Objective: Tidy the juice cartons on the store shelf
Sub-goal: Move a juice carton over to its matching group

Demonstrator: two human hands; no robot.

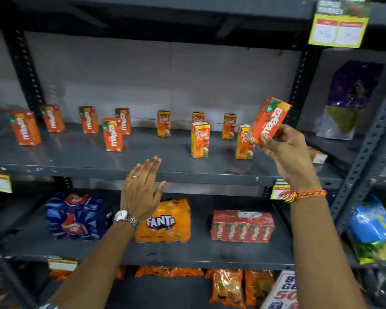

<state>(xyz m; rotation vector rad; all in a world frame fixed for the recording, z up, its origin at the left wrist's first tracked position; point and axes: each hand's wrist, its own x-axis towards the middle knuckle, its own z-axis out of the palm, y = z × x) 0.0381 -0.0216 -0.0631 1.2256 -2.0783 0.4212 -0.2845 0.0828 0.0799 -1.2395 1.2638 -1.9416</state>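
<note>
My right hand [286, 152] grips an orange Maaza carton [271, 119], tilted and lifted above the right end of the grey shelf [143, 171]. Several Maaza cartons [113, 134] stand spread along the shelf's left half. Several Real cartons [200, 140] stand on the right half, one [243, 146] partly hidden behind the held carton. My left hand [142, 190] hovers open in front of the shelf edge, fingers apart, holding nothing. Another carton [319, 157] lies flat at the far right, behind my right hand.
The lower shelf holds a blue soda multipack [76, 216], a Fanta pack [165, 221] and a wrapped Maaza multipack [242, 226]. Snack bags [227, 286] fill the bottom level. A steel upright [363, 152] and bagged goods [350, 99] stand on the right.
</note>
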